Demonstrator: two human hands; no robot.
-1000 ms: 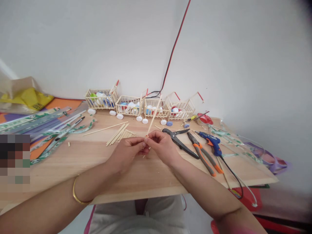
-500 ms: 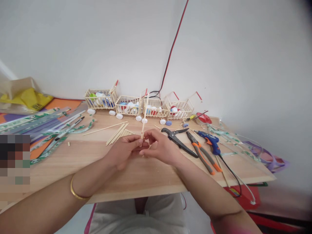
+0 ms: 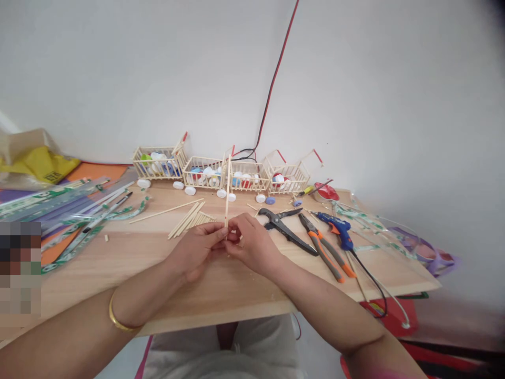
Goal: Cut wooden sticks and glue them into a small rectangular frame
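Observation:
My left hand (image 3: 197, 249) and my right hand (image 3: 252, 243) meet over the middle of the wooden table (image 3: 165, 284). Both pinch the lower end of one thin wooden stick (image 3: 228, 189), which stands nearly upright between the fingertips. A loose pile of wooden sticks (image 3: 188, 218) lies just behind my left hand. Black pliers (image 3: 284, 225) lie just right of my right hand.
A row of small stick-built carts (image 3: 221, 172) filled with bottle caps stands along the wall. Orange-handled pliers (image 3: 325, 248) and a blue glue gun (image 3: 338, 230) lie at the right. Green-printed plastic sleeves (image 3: 71, 210) and orange paper cover the left. A red-black cable (image 3: 272, 89) climbs the wall.
The stick has swung from leaning right to nearly upright, and both hands have shifted slightly left. The view has tilted a little downward.

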